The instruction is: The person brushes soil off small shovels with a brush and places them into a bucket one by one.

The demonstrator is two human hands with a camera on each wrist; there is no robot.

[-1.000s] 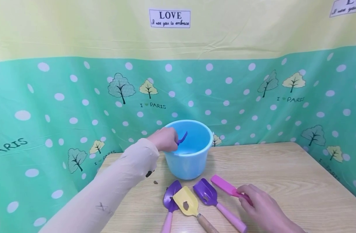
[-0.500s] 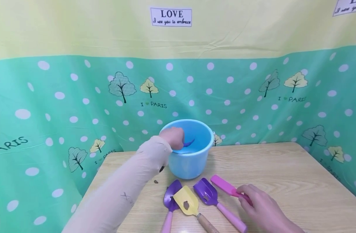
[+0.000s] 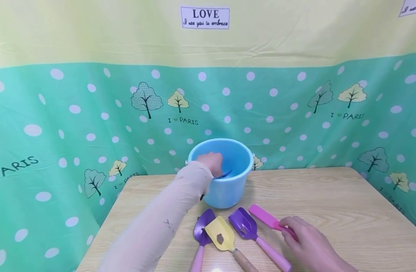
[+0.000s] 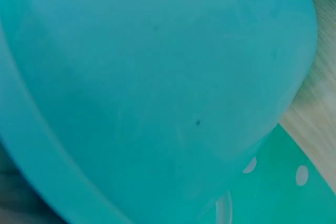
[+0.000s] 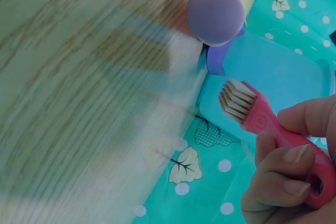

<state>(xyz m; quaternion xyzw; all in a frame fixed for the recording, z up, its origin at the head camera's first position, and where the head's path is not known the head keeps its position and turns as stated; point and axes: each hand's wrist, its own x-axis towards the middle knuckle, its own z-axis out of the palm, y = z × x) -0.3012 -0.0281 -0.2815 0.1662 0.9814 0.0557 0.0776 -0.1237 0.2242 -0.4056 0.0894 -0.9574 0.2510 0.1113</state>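
My left hand [image 3: 211,162] is down inside the light blue bucket [image 3: 228,192], its fingers curled round a purple tool [image 3: 225,174]. Only a thin strip of that tool shows, so its kind is unclear. The bucket's wall [image 4: 173,77] fills the left wrist view and hides the hand's work. At the right of the table, my right hand [image 3: 306,241] grips a pink brush [image 3: 265,216] by its handle, just above the wood. Pale, brown-streaked bristles of the brush [image 5: 239,100] show in the right wrist view, with thumb and fingers [image 5: 299,156] wrapped round the handle.
In front of the bucket lie a purple shovel [image 3: 203,226], a yellow shovel [image 3: 217,227] overlapping it, and another purple shovel [image 3: 246,223] with a pink handle. Brown marks or bits show on them. A polka-dot curtain [image 3: 228,102] hangs behind the wooden table [image 3: 313,189].
My left hand has moved right and deeper into the bucket with the purple tool. The right hand and brush have stayed nearly still. The head view has shifted slightly.
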